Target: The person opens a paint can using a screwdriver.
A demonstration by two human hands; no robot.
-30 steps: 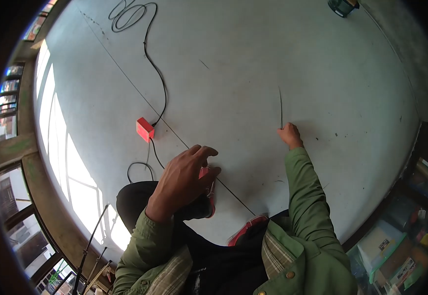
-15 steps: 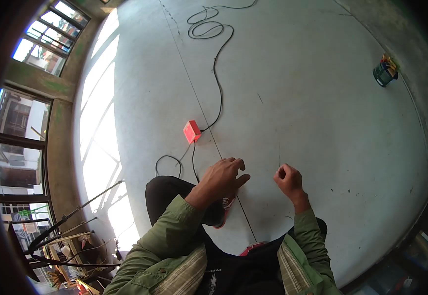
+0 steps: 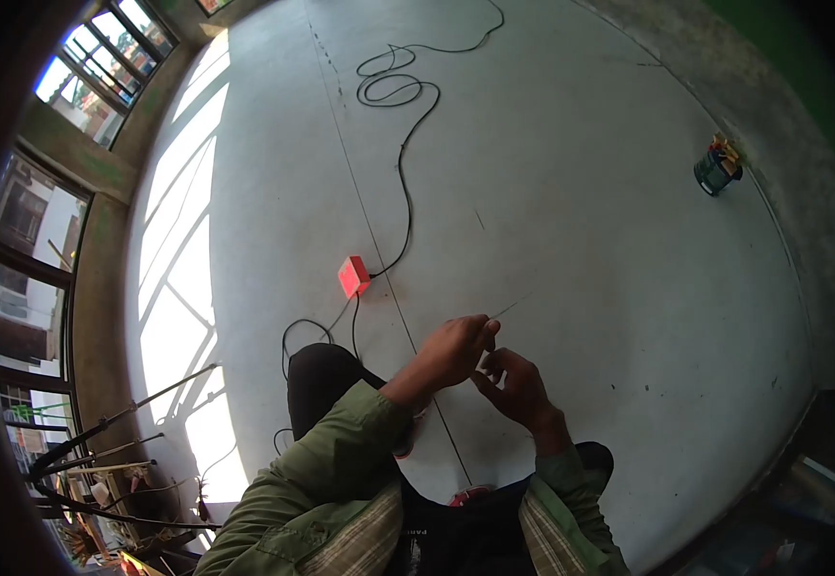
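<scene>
My left hand [image 3: 456,351] is closed in a pinch in front of my knees. From its fingertips a thin, dark, wire-like strand [image 3: 512,307] points up and to the right; its exact kind is too fine to make out. Close beside it on the right is my right hand [image 3: 521,389], fingers bent and thumb apart from the index finger, with nothing visible between them. The fingertips of both hands nearly meet.
A red box [image 3: 353,276] sits on the grey floor, with a long black cable [image 3: 408,192] looping away from it. A dark green bucket [image 3: 715,175] with yellowish items stands by the right wall. Poles and wooden frames [image 3: 120,470] lean at lower left.
My hands have come together. The thin strand, upright from my right hand before, now slants out of my left hand, which has closed. My right fingers have loosened.
</scene>
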